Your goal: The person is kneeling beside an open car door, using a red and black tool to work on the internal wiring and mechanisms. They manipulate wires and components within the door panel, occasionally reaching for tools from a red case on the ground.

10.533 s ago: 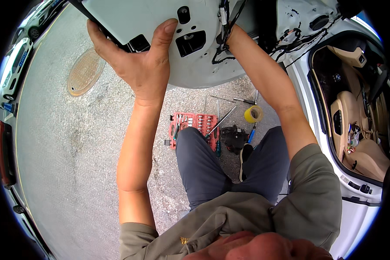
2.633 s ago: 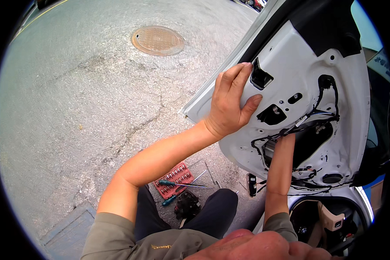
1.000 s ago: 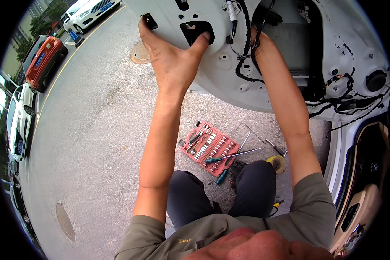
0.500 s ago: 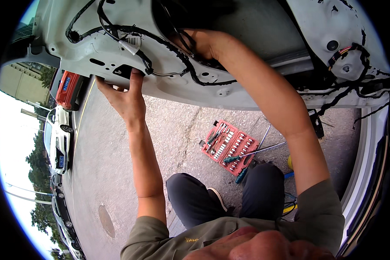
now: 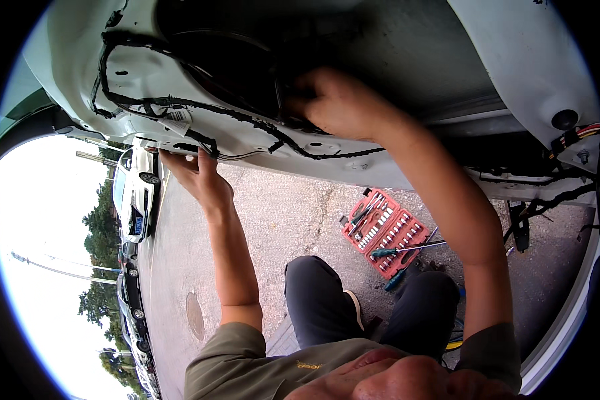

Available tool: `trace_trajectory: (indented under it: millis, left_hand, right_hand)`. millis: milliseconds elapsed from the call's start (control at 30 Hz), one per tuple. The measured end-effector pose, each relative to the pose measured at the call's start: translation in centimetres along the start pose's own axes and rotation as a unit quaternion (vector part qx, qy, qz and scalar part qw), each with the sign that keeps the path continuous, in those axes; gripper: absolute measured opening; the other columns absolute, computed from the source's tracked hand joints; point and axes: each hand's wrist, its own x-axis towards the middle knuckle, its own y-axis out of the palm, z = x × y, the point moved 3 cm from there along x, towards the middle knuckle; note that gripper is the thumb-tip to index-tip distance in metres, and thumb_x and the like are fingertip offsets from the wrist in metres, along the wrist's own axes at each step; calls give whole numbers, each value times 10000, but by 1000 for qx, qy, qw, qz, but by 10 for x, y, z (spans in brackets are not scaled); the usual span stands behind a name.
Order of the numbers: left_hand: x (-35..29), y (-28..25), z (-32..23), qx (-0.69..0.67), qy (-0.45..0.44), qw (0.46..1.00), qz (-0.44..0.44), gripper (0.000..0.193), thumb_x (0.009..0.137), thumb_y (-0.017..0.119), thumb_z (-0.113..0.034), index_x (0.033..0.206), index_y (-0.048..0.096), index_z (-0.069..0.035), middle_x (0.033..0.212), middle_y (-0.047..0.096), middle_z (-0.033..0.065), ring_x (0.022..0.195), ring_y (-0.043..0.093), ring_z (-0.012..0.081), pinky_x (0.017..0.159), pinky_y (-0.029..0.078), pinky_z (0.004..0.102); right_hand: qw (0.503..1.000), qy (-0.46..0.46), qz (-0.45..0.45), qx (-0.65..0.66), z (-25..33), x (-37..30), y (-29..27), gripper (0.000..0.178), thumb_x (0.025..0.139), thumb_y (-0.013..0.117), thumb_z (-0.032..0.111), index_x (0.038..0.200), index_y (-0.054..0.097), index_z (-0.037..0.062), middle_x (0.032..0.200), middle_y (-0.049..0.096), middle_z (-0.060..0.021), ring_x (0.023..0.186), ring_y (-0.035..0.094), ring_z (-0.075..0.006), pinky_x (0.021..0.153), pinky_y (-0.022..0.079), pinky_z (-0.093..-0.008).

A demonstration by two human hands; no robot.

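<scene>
A pale grey car door (image 5: 133, 80) with its inner trim off spans the top. A black-taped wiring harness (image 5: 230, 115) runs along it, with a white labelled tag (image 5: 177, 123) near its left part. My left hand (image 5: 207, 183) grips the door's near edge, thumb on the inner face beside a slot, the other fingers partly hidden beneath. Through the large dark opening reaches my right hand (image 5: 347, 103). Its back and knuckles show, but the fingertips are lost in shadow near a thin cable, so what they touch cannot be seen.
On the pavement below lies an open red socket set case (image 5: 417, 235). A green-handled screwdriver (image 5: 383, 253) rests across it, and another green handle (image 5: 395, 280) lies beside it. Black wiring (image 5: 553, 203) hangs at the door's right end. Parked cars (image 5: 140, 193) line the left.
The head view has shifted, so the door and tools sit differently in it. My right hand shows more of its back in the opening. My left hand stays at the door edge.
</scene>
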Motion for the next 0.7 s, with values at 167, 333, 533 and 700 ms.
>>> trace_trajectory:
  millis: [167,333,533,700]
  left_hand:
    - [-1,1,-3,-1,1,1000,24,694,932,625,-207,1496,279,5,1206,559,149,1087,662,212,853,628,319]
    - [-6,3,-9,58,-48,997,3,713,933,531,-153,1557,216,-16,1362,520,213,1236,605,290,970,594,391]
    - [-5,0,-11,53,-51,997,13,782,894,544,-107,1588,191,-36,1397,504,220,1253,597,311,951,599,399]
    - [-8,8,-12,35,-44,998,-14,883,885,707,-325,1555,224,-13,1291,500,161,1127,569,225,807,550,292]
  right_hand:
    - [988,-103,-93,63,-9,-5,-1,278,985,679,189,1197,708,12,1046,763,-132,949,698,-170,891,530,-319]
    - [987,-109,-120,24,-28,-13,-14,318,970,704,188,1231,683,7,1117,748,-145,1029,696,-207,946,522,-332]
    - [986,-129,-98,34,-29,-17,-11,325,964,713,210,1215,690,5,1037,758,-122,938,688,-155,876,537,-318]
    - [967,-152,-202,38,-20,-11,-10,350,967,733,317,1167,711,31,981,762,-90,878,679,-136,848,535,-315]
